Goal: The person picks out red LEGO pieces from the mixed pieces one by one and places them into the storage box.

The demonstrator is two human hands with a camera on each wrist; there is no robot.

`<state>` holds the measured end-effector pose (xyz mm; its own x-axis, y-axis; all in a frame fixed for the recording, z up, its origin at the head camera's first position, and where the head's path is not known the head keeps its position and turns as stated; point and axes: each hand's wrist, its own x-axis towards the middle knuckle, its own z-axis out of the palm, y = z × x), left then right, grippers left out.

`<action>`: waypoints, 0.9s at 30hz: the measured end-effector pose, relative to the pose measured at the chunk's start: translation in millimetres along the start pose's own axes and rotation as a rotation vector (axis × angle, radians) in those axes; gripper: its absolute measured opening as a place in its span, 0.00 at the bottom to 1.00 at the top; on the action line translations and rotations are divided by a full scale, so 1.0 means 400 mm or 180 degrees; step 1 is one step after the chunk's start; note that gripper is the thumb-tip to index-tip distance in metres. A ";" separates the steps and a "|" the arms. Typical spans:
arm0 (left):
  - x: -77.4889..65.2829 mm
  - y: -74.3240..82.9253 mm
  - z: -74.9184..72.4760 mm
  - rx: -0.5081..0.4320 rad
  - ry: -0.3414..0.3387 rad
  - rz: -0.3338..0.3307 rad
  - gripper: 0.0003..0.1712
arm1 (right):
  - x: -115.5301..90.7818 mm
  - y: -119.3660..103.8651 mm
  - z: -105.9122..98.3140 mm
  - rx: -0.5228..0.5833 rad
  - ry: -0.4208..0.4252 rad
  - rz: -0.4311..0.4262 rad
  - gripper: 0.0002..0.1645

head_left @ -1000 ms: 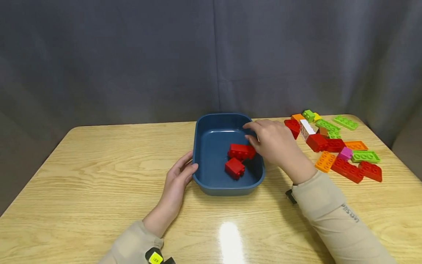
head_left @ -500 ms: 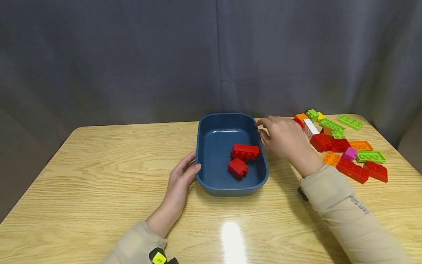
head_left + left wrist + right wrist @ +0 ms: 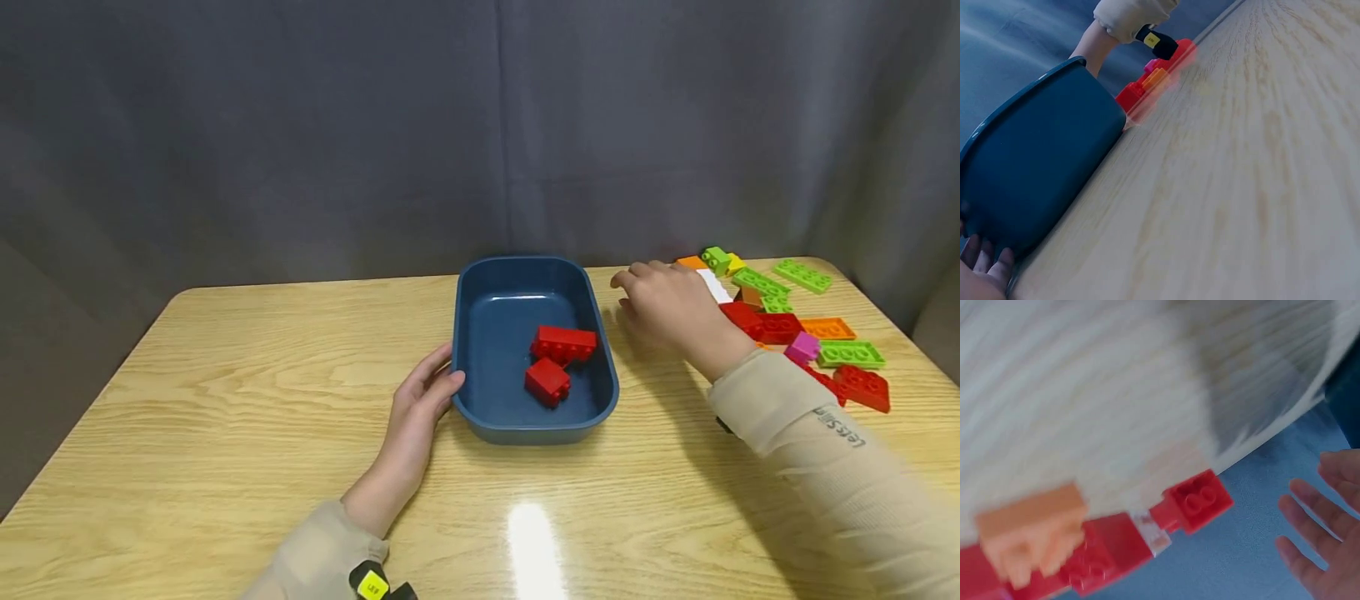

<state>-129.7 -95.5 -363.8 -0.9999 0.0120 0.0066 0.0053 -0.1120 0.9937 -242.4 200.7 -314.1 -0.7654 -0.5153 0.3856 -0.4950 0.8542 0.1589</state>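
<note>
My left hand holds the near left side of a blue plastic tub. Its thumb lies on the rim, and in the left wrist view fingertips touch the outer wall. Inside the tub sit a long red building brick and a smaller red building brick. Between the tub and the loose bricks, my right hand hovers over the table; the right wrist view shows its fingers spread and holding nothing. It partly hides the pile's left end, where a red brick shows in the right wrist view.
Loose building bricks in several colours cover the right end of the wooden table, among them a purple brick, a green plate brick and an orange brick. A dark grey curtain hangs behind the table's far edge.
The long red brick has been let go in the tub. My right hand has risen out over the tub's right rim and moved right toward the loose bricks. The left hand stays on the tub.
</note>
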 end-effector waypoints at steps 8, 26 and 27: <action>-0.003 0.002 0.001 -0.0015 0.0005 0.0021 0.28 | -0.007 0.036 -0.017 -0.0475 -0.0127 -0.0237 0.10; 0.000 0.002 0.002 -0.0006 0.0005 0.0027 0.28 | -0.021 0.123 -0.018 -0.0502 -0.0771 0.0125 0.14; 0.000 0.002 0.002 -0.0004 0.0006 0.0025 0.28 | -0.021 0.123 -0.016 -0.0513 -0.0802 0.0131 0.14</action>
<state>-129.6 -95.0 -363.0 -0.9999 0.0093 0.0142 0.0131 -0.1134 0.9935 -257.8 247.6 -303.9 -0.8714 -0.4638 0.1601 -0.4053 0.8643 0.2979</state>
